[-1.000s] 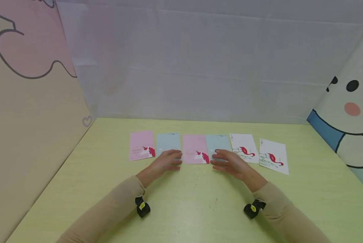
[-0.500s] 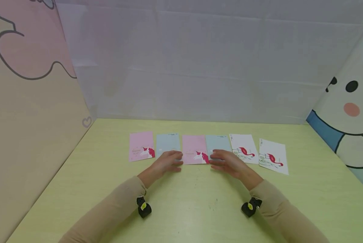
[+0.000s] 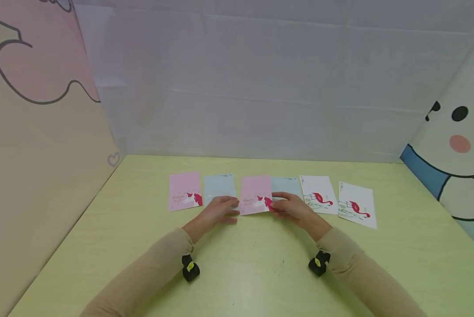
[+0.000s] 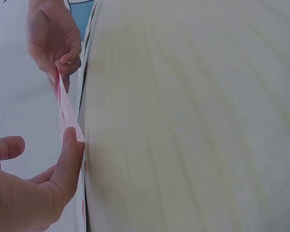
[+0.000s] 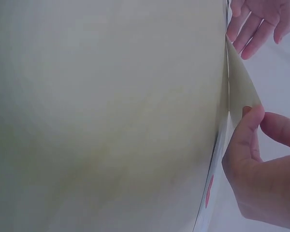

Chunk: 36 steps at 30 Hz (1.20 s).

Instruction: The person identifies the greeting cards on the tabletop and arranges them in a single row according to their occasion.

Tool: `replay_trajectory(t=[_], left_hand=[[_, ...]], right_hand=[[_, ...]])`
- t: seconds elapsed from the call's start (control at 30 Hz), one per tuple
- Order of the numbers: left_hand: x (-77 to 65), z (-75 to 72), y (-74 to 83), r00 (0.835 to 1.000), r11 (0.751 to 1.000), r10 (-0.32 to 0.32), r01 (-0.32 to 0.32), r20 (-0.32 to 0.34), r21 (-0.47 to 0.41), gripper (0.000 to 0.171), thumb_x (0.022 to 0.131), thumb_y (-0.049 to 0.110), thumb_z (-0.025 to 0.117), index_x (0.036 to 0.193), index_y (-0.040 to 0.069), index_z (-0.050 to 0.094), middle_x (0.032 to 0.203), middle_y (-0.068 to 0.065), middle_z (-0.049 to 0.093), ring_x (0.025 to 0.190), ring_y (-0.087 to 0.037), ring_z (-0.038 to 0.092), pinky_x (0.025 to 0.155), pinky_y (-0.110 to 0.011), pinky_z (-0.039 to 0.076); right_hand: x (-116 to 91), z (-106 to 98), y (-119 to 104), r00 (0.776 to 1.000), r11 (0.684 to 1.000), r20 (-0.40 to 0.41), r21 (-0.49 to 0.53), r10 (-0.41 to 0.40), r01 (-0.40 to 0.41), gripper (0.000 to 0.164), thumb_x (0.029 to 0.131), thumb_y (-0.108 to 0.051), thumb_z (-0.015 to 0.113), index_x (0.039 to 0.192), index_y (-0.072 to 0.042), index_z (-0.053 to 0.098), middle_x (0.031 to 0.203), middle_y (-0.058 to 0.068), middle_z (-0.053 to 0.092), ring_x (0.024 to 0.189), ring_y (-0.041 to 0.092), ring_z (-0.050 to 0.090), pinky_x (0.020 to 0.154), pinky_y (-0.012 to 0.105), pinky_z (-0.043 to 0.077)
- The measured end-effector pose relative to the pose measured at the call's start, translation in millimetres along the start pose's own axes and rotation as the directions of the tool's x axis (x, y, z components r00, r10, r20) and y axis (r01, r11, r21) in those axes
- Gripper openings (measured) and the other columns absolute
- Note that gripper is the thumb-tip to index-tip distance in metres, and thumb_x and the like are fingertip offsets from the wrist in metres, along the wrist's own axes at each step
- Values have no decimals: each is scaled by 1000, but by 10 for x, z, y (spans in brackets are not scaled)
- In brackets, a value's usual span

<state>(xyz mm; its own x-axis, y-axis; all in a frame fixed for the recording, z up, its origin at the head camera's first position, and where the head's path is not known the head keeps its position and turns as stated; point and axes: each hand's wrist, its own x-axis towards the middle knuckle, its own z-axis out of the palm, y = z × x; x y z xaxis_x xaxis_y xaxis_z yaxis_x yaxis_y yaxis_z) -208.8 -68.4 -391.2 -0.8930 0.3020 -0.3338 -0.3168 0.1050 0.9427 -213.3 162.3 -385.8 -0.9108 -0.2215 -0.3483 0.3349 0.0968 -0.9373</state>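
The middle pink unicorn card (image 3: 255,189) is pinched at its right edge between the thumb and fingers of my right hand (image 3: 300,211). In the right wrist view that edge of the card (image 5: 241,79) tilts up off the table, while its far end stays low. My left hand (image 3: 215,212) lies by the card's left edge, fingers loosely spread, thumb apart; the left wrist view has its fingertips right at the card's corner (image 4: 76,131). Beneath the left fingers a light blue card (image 3: 220,185) is partly covered. Another blue card (image 3: 286,186) lies behind the right hand.
At the row's left end lies a second pink unicorn card (image 3: 184,189). Two white flamingo cards, one upright (image 3: 317,187) and one slanted (image 3: 356,200), are at the right. The pale yellow table (image 3: 257,273) meets a white backdrop (image 3: 257,88) behind the cards.
My right hand has moved left and taken hold of the middle pink card's right edge, lifting it. The card has shifted slightly right and tilted. The left hand has barely moved.
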Motion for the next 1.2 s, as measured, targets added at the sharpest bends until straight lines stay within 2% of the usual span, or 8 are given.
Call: replay_trajectory(t=[0.23, 0.47, 0.63, 0.83, 1.07, 1.2], left_hand=[[80, 12, -24, 998, 998, 32, -29, -61, 48, 37, 91, 12, 49, 122, -8, 44, 119, -19, 48, 94, -26, 57, 69, -31, 51], [96, 0, -47, 994, 994, 80, -73, -80, 86, 33, 88, 5, 53, 119, -5, 48, 96, -14, 58, 79, -21, 59, 65, -30, 51], [42, -12, -37, 989, 990, 117, -110, -88, 85, 34, 85, 3, 56, 118, -2, 50, 86, -12, 59, 71, -21, 60, 65, -32, 51], [-33, -57, -40, 986, 987, 152, -148, -65, 63, 37, 84, 0, 57, 120, -2, 49, 81, -12, 59, 67, -20, 60, 65, -33, 51], [-136, -137, -79, 992, 990, 119, -114, -48, 83, 43, 83, 2, 59, 123, 1, 47, 83, -13, 58, 69, -23, 60, 64, -30, 51], [-228, -189, -94, 992, 989, 119, -116, -30, 91, 46, 82, 1, 60, 125, 0, 44, 85, -13, 58, 69, -23, 60, 64, -32, 51]], right_hand=[[-29, -9, -16, 1000, 1000, -20, 23, 2, -1, 47, 86, -2, 54, 130, 1, 37, 88, 11, 55, 72, 17, 55, 68, 25, 49], [-87, -18, -46, 999, 999, 32, 35, -20, 19, 49, 87, -4, 53, 131, 2, 34, 88, 10, 55, 75, 18, 55, 75, 29, 48], [-136, -2, -56, 998, 1000, 52, 16, -28, 27, 49, 87, -5, 53, 132, 1, 34, 92, 10, 54, 76, 17, 55, 78, 31, 47], [-194, 39, -39, 998, 999, 61, 9, -34, 33, 50, 87, -3, 52, 133, 1, 32, 94, 11, 53, 74, 16, 56, 77, 32, 48], [-256, 121, 7, 992, 997, 103, 18, -74, 73, 55, 85, 0, 53, 135, 2, 28, 95, 13, 51, 75, 15, 57, 74, 29, 49], [-288, 181, 38, 990, 997, 115, 20, -82, 80, 57, 84, 3, 54, 135, 1, 28, 94, 12, 53, 76, 14, 57, 73, 29, 49]])
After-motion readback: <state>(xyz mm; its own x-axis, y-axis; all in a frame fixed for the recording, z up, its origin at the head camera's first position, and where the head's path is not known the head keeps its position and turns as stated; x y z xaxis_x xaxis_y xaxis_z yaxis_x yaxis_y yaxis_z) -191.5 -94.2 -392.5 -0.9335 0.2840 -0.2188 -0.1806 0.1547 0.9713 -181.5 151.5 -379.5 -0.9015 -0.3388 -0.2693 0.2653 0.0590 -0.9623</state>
